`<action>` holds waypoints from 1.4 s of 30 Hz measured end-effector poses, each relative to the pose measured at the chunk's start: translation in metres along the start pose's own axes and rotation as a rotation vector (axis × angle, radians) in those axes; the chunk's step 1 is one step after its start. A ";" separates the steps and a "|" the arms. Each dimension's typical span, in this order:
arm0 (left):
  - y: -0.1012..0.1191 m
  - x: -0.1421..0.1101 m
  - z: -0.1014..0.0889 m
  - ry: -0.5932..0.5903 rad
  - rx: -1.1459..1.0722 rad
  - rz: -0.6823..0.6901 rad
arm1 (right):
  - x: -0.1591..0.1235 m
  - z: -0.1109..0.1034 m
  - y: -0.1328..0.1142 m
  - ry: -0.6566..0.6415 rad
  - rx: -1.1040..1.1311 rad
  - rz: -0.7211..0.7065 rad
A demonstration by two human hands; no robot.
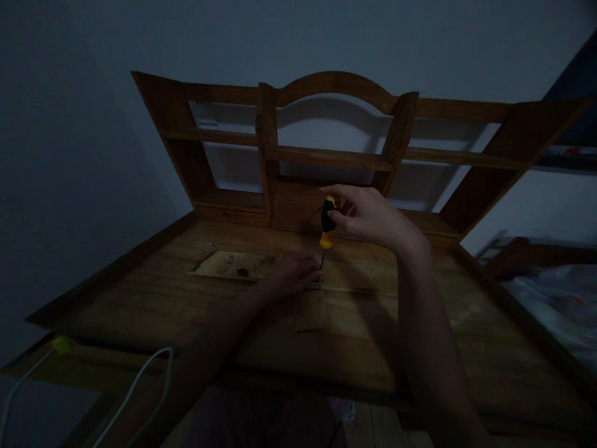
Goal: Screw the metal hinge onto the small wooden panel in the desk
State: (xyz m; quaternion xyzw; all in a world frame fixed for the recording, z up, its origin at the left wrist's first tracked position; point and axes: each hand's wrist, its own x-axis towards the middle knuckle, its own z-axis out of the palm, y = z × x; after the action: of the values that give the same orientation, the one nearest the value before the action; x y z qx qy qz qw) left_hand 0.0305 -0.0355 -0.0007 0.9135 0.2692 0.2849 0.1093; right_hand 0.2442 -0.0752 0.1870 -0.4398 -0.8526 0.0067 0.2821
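Observation:
My right hand (368, 214) grips the black and yellow handle of a screwdriver (329, 221), which stands nearly upright with its shaft pointing down. Beside the tip, my left hand (296, 274) has its fingers closed low over the wood; what they pinch is too dark to make out. A small metallic piece (319, 284) shows at the tip. Left of that hand lies a pale wooden strip (228, 264) with dark stains, partly covered by the hand. A short flat wooden piece (311, 312) extends from below the tip toward me.
Everything rests on a wooden desktop (364, 348) with a shelf unit (329, 155) along its back. Thin metal screws or nails (204, 250) lie at the left. A white cable (153, 358) and a yellow object (60, 344) are near the front left edge.

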 end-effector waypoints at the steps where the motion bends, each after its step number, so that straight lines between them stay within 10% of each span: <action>1: 0.001 0.000 -0.001 0.001 -0.003 -0.007 | 0.000 0.000 0.000 -0.004 0.004 -0.002; 42: 0.003 -0.002 0.000 -0.001 -0.007 0.003 | 0.004 0.005 -0.002 0.015 -0.112 0.010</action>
State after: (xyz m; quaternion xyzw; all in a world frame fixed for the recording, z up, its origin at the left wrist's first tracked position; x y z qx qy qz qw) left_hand 0.0305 -0.0389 -0.0005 0.9136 0.2668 0.2855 0.1123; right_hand 0.2389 -0.0722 0.1853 -0.4593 -0.8472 -0.0430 0.2634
